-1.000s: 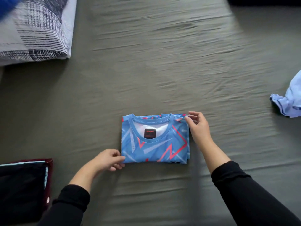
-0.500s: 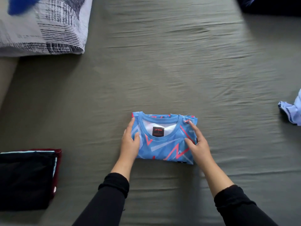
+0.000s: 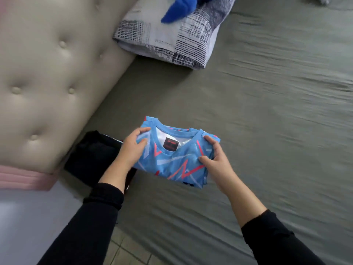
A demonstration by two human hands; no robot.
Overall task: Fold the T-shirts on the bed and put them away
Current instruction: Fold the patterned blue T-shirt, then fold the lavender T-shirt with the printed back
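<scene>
Blue fabric with pink and white zigzags is what the fingers hold: the left hand (image 3: 133, 148) grips the left side of the folded T-shirt (image 3: 175, 159), with the thumb on top near the collar and the other fingers curled on the cloth and under the edge. The right hand (image 3: 215, 161) grips the right side in the same way, thumb lying on the top surface and fingers wrapped around the edge. Between the two hands the shirt is held as a flat folded packet, collar away from the person, and a dark square label shows inside the neck opening. It seems lifted a little above the sheet (image 3: 267, 111), but I cannot tell this for sure. Both arms wear black sleeves (image 3: 99, 217). Just beside the left hand, partly hidden behind the wrist, lies a pile (image 3: 91, 153) of dark folded clothes on the bed, close to the padded beige headboard (image 3: 47, 73). No box or basket is visible; the pile simply rests on the grey-green sheet. Farther away, near the headboard, lies a pillow (image 3: 172, 35) with a black and white pattern, and a bright blue object (image 3: 179, 8) rests on it. At the lower edge a strip of tiled floor (image 3: 129, 251) shows.
</scene>
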